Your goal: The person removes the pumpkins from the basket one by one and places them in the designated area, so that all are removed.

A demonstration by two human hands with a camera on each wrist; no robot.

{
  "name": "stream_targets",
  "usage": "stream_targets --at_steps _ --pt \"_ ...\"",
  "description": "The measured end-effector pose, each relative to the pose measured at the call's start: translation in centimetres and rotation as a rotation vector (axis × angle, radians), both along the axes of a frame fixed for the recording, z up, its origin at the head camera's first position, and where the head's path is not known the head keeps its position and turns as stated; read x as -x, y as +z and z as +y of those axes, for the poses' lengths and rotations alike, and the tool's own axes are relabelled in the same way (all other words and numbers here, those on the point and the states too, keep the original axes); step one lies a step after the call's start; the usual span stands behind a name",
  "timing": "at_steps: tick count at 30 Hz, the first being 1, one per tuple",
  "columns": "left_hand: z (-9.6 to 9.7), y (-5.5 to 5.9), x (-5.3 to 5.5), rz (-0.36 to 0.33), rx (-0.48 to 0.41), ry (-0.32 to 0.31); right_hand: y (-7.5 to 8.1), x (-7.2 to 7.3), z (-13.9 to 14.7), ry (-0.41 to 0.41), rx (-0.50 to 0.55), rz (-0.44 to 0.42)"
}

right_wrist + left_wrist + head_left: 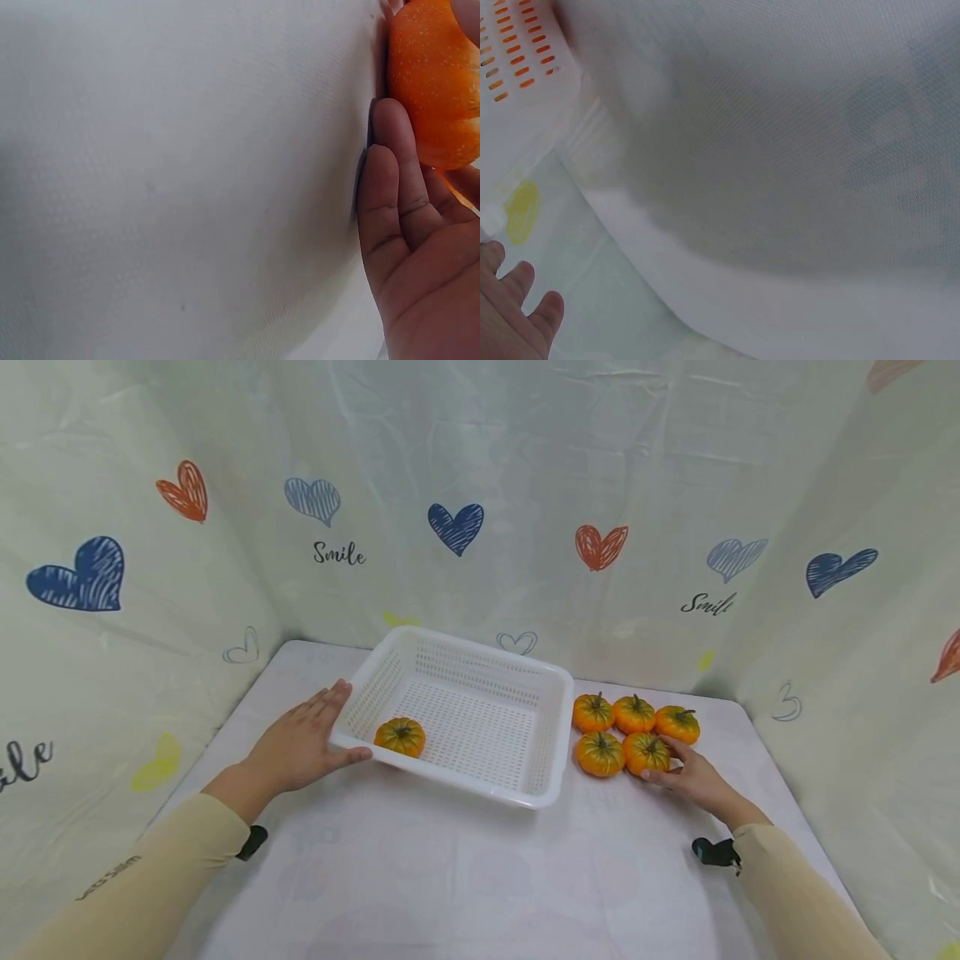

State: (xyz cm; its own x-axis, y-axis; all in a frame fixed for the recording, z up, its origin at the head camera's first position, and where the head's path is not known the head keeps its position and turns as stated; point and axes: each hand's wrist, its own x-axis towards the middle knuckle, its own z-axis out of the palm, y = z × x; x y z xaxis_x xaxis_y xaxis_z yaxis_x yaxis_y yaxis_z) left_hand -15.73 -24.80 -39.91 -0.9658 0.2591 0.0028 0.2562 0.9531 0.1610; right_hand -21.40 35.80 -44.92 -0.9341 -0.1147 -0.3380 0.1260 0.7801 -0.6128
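A white plastic basket (480, 722) with perforated walls stands on the table, and one small orange pumpkin (400, 737) lies in its front left corner. My left hand (303, 739) rests against that corner, thumb along the front rim and fingers extended up the left side. To the right of the basket, my right hand (697, 781) grips the nearer right pumpkin (645, 753) of a small cluster, thumb in front and fingers at its far side. In the right wrist view, this pumpkin (435, 82) appears between thumb and fingers, with other fingertips (379, 176) low beside the tabletop.
Beside the held one sits another pumpkin (600, 754), with a row of three behind, including a middle one (633, 714) and a right one (677, 723). A white cloth covers the table (465, 877). Heart-printed curtains (525, 460) enclose the back and sides.
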Motion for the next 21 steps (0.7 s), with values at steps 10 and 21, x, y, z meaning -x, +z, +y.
stream_targets --at_steps 10,21 --pt "-0.1 -0.1 0.1 0.004 -0.002 -0.001 0.3 -0.5 0.8 0.036 0.031 0.036" --pt "-0.1 -0.1 0.2 0.010 -0.014 -0.008 3.4 -0.9 1.6 0.060 0.007 0.153"
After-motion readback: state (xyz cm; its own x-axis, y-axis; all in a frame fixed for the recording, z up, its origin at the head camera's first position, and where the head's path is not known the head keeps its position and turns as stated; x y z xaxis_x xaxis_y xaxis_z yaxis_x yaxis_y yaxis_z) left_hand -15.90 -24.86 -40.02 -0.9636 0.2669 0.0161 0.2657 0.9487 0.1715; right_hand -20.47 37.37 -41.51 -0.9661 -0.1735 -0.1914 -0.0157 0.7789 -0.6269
